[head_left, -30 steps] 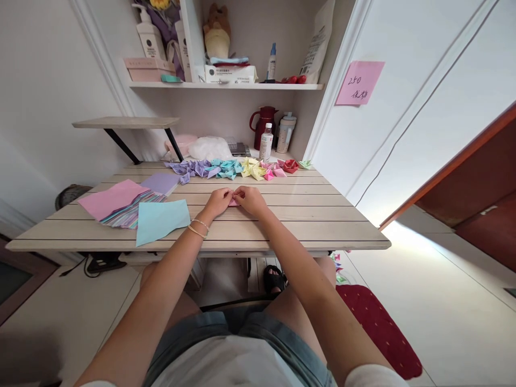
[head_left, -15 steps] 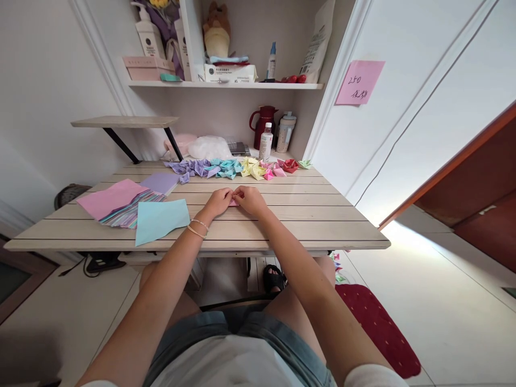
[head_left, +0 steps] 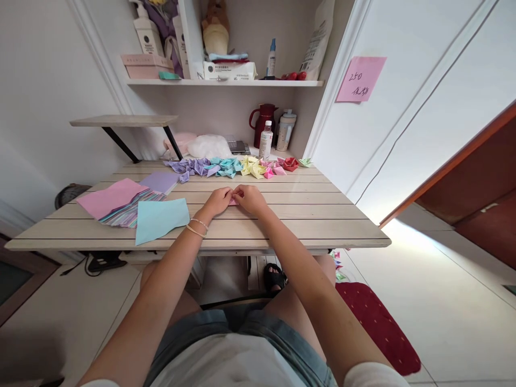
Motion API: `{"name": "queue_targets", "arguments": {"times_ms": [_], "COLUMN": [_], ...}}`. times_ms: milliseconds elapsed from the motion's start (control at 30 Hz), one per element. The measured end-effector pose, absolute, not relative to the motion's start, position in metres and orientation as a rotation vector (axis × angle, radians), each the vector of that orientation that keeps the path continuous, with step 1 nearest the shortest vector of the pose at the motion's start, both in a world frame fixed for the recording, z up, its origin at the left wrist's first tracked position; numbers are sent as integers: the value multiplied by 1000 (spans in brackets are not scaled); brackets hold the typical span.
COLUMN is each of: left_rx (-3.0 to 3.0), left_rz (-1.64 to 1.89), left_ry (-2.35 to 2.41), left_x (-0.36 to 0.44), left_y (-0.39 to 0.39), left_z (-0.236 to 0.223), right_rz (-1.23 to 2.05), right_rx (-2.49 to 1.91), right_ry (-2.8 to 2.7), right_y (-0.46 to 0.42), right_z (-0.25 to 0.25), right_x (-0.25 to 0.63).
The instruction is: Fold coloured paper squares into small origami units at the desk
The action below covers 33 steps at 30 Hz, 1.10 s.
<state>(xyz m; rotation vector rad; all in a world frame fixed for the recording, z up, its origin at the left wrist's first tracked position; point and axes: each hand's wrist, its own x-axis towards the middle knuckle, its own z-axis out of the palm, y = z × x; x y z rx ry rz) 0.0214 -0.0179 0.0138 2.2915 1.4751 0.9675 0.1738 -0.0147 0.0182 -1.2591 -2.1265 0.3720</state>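
Note:
A small pink piece of paper (head_left: 233, 202) lies between my hands at the middle of the table, mostly hidden by my fingers. My left hand (head_left: 219, 200) is closed on its left side, fingers bent together. From the right, my right hand (head_left: 249, 199) pinches the same paper, the two hands nearly touching. Beyond them runs a row of folded paper pieces: purple (head_left: 197, 167), blue (head_left: 228, 167), yellow (head_left: 252, 167), pink (head_left: 274, 169), red (head_left: 291, 164) and green (head_left: 305, 162).
On the left lie a blue sheet (head_left: 162, 219), a fanned stack of coloured paper (head_left: 131, 209) under a pink sheet (head_left: 113, 196), and a purple sheet (head_left: 159, 183). A white bottle (head_left: 265, 141), dark red jug (head_left: 264, 126) and tumbler (head_left: 285, 131) stand behind the row. A raised stand (head_left: 124, 121) is back left.
Both hands stay at the pink paper in almost the same pose. The camera view has shifted very slightly; nothing else visibly moves.

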Motion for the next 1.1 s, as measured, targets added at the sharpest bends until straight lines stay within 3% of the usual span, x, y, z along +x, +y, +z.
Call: {"name": "queue_targets", "arguments": {"times_ms": [1100], "left_rx": [2275], "left_rz": [1080], "left_ry": [1414], "left_x": [19], "left_y": [-14], "left_z": [6], "right_rz": [450], "right_rx": [-1199], "right_ry": [-2084], "right_y": [-9], "right_z": [12], "right_x": [174]}}
